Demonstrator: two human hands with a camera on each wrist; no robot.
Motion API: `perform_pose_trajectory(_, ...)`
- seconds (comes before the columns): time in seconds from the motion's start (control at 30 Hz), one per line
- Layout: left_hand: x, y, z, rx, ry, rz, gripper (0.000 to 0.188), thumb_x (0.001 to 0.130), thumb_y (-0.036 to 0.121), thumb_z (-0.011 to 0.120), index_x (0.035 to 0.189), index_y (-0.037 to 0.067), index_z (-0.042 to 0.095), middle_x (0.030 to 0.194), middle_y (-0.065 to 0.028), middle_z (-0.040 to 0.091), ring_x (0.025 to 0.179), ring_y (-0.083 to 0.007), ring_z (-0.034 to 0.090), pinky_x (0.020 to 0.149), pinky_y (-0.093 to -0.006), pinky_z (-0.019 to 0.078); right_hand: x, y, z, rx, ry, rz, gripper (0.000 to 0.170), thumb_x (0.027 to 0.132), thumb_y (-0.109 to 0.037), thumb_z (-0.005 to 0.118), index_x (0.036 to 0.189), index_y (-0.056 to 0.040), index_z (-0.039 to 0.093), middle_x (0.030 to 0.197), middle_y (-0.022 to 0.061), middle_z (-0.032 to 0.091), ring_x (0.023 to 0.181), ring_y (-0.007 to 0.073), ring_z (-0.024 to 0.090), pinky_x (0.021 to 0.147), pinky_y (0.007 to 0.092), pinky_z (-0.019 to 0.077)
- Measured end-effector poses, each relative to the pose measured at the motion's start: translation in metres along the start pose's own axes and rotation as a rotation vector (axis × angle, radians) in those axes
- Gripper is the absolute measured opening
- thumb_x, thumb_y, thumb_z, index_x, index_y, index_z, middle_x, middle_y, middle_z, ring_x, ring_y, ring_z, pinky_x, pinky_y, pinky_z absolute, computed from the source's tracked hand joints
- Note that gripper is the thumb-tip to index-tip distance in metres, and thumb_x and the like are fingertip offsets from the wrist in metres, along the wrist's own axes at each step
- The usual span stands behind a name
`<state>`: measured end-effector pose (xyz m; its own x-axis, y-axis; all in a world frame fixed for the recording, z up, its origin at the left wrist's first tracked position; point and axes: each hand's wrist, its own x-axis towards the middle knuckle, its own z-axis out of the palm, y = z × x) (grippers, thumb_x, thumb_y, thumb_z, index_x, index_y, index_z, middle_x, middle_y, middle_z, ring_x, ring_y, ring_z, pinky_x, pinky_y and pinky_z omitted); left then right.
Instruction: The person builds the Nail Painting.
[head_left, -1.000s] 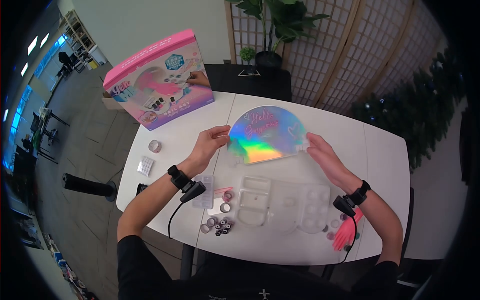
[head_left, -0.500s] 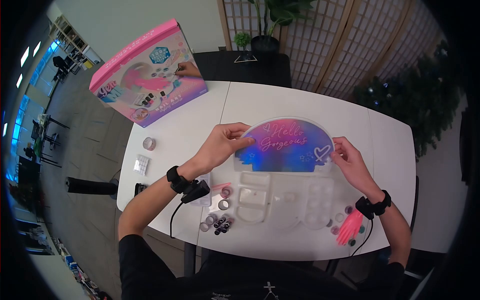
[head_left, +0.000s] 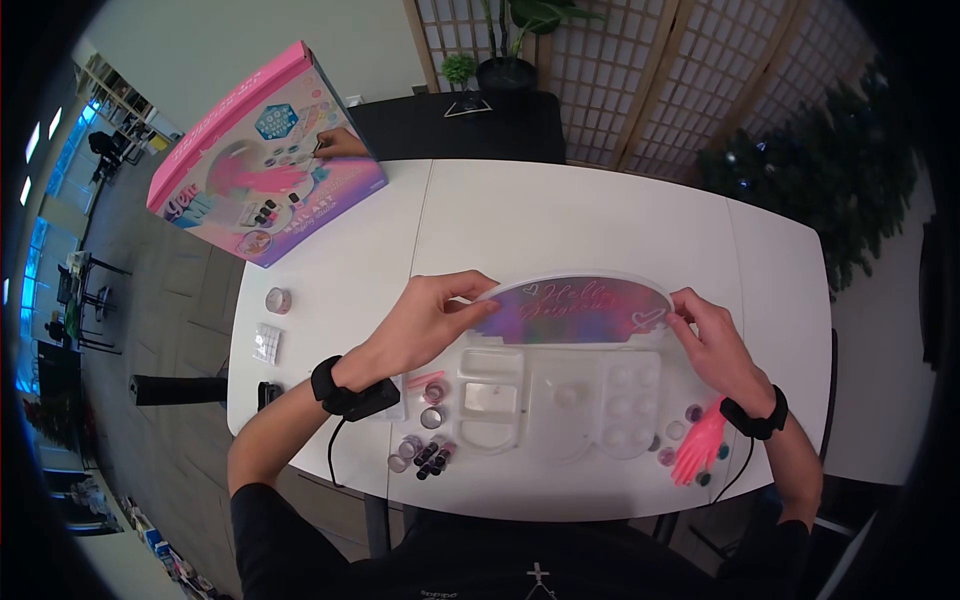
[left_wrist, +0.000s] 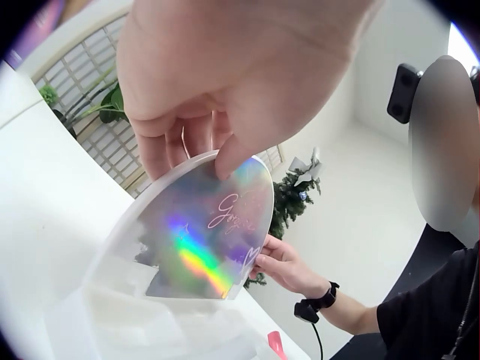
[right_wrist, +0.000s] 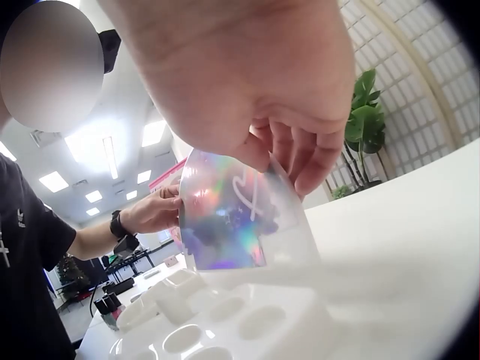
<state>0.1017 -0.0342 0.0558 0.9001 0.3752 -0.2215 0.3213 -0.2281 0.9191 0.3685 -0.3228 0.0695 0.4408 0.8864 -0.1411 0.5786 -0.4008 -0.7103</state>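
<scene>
A half-round holographic panel (head_left: 580,312) lettered "Hello Gorgeous" stands upright along the far edge of a white plastic tray (head_left: 575,440). My left hand (head_left: 432,318) pinches its left side, thumb on the front face and fingers behind. On the opposite side my right hand (head_left: 715,338) grips the rim the same way, near the printed heart. In the right wrist view the panel's (right_wrist: 225,217) lower edge is right at the tray's back, above the round wells (right_wrist: 184,339).
Nail polish bottles (head_left: 434,458) and small jars (head_left: 432,418) sit left of the tray. To its right lies a pink plastic hand (head_left: 700,448) among small pots. A pink kit box (head_left: 270,165) stands at the back left; a clear bag (head_left: 267,343) lies at the left.
Both hands have brought the panel toward me, down to the tray's far edge. It has tipped from lying back to more upright. The left hand's thumb has come onto its front.
</scene>
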Motion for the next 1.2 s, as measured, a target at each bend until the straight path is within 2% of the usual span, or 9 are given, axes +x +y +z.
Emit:
perform_pose_trajectory(0.2, -0.001, 0.006, 0.001, 0.070, -0.030, -0.011, 0.024, 0.111, 0.010, 0.069, 0.128, -0.005, 0.077, 0.114, -0.0067, 0.082, 0.102, -0.0095, 0.071, 0.102, -0.0328, 0.0619, -0.003, 0.015, 0.003, -0.012, -0.036, -0.017, 0.014, 0.113, -0.008, 0.060, 0.122, 0.0022, 0.060, 0.095, 0.0198, 0.071, 0.078, 0.0331, 0.064, 0.077, 0.0416, 0.0532)
perform_pose_trajectory(0.53, -0.004, 0.007, 0.002, 0.174, -0.068, 0.014, 0.022, 0.110, 0.010, 0.071, 0.128, -0.001, 0.078, 0.109, -0.0109, 0.084, 0.100, -0.0129, 0.076, 0.103, -0.0362, 0.0623, -0.006, 0.013, 0.001, -0.077, -0.101, -0.038, 0.012, 0.112, -0.008, 0.060, 0.119, 0.0020, 0.060, 0.098, 0.0225, 0.070, 0.082, 0.0422, 0.067, 0.077, 0.0458, 0.0532)
perform_pose_trajectory(0.63, -0.005, 0.001, 0.003, 0.192, -0.074, 0.123, 0.023, 0.110, 0.012, 0.069, 0.128, 0.001, 0.077, 0.109, -0.0163, 0.083, 0.095, -0.0281, 0.082, 0.095, -0.0389, 0.0646, -0.007, 0.015, 0.003, -0.077, -0.110, -0.043, 0.012, 0.111, -0.007, 0.059, 0.118, 0.0022, 0.060, 0.098, 0.0227, 0.070, 0.084, 0.0431, 0.068, 0.078, 0.0472, 0.0534)
perform_pose_trajectory(0.93, -0.007, -0.004, 0.006, 0.268, -0.097, 0.194, 0.024, 0.109, 0.012, 0.070, 0.130, 0.003, 0.076, 0.111, -0.0185, 0.082, 0.097, -0.0376, 0.080, 0.091, -0.0421, 0.0634, -0.013, 0.018, 0.009, -0.109, -0.108, -0.092, 0.014, 0.111, -0.007, 0.059, 0.121, 0.0019, 0.063, 0.100, 0.0223, 0.070, 0.090, 0.0438, 0.071, 0.080, 0.0489, 0.0551)
perform_pose_trajectory(1.03, -0.009, -0.001, 0.005, 0.308, -0.153, 0.127, 0.027, 0.109, 0.011, 0.069, 0.134, 0.002, 0.074, 0.115, -0.0182, 0.082, 0.106, -0.0364, 0.081, 0.097, -0.0419, 0.0626, -0.015, 0.018, 0.009, -0.118, -0.108, -0.099, 0.015, 0.111, -0.008, 0.060, 0.122, 0.0018, 0.063, 0.102, 0.0222, 0.071, 0.091, 0.0435, 0.071, 0.081, 0.0484, 0.0555)
perform_pose_trajectory(1.13, -0.010, -0.001, 0.002, 0.408, -0.319, 0.002, 0.032, 0.112, 0.014, 0.063, 0.141, 0.003, 0.069, 0.121, -0.0201, 0.081, 0.110, -0.0412, 0.078, 0.098, -0.0458, 0.0602, -0.017, 0.019, 0.009, -0.114, -0.149, -0.078, 0.018, 0.112, -0.010, 0.060, 0.125, 0.0016, 0.064, 0.107, 0.0224, 0.072, 0.094, 0.0430, 0.072, 0.083, 0.0486, 0.0562)
perform_pose_trajectory(1.2, -0.012, -0.014, 0.003, 0.411, -0.321, 0.055, 0.034, 0.113, 0.014, 0.060, 0.144, 0.003, 0.067, 0.124, -0.0212, 0.079, 0.112, -0.0416, 0.077, 0.100, -0.0472, 0.0592, -0.018, 0.025, 0.011, -0.091, -0.204, -0.041, 0.020, 0.113, -0.012, 0.059, 0.127, 0.0012, 0.064, 0.111, 0.0228, 0.073, 0.098, 0.0428, 0.073, 0.087, 0.0490, 0.0568)
